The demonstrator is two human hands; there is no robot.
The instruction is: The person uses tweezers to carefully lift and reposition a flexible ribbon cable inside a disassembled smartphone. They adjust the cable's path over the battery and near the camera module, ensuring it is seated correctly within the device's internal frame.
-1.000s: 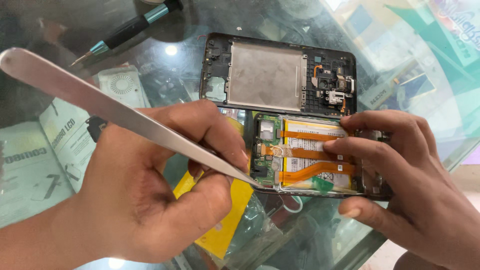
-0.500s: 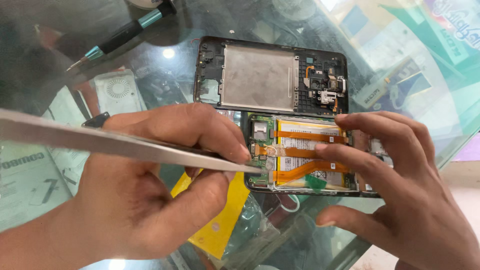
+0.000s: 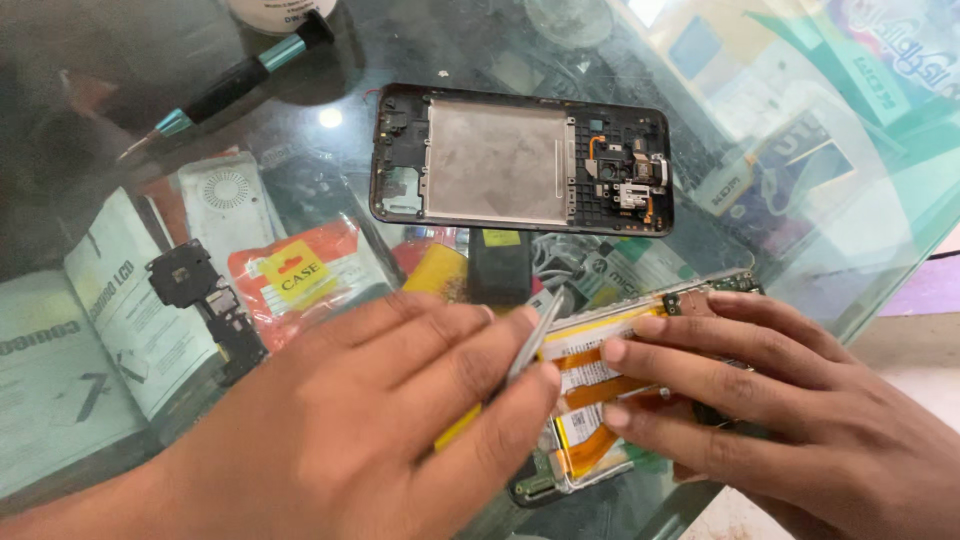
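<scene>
Left hand: the left hand lies over the near middle of the glass table, fingers drawn together and pinching a pair of metal tweezers between thumb and forefinger — only the upper part of the tool shows past the knuckles.

Right hand: the right hand sits at the near right edge of the table, fingers laid flat and spread a little, pressing down on the opened phone.

Opened phone: it lies under both hands near the front edge, tilted, its white battery and orange flex cables showing between the fingers; a green board strip shows at its far end, just past the right fingertips.

Tweezers tip: hidden between the two hands — I cannot tell what it touches.

Phone frame: a black phone frame with a grey metal plate lies flat beyond the hands, toward the far middle of the table, well apart from them.

Screwdriver: a black screwdriver with teal bands lies at the far left corner, slanted.

Small part: a black camera-cover piece rests at the left, just beside the left wrist.

Under the glass: printed packets and leaflets, among them an orange packet with a yellow label.
</scene>
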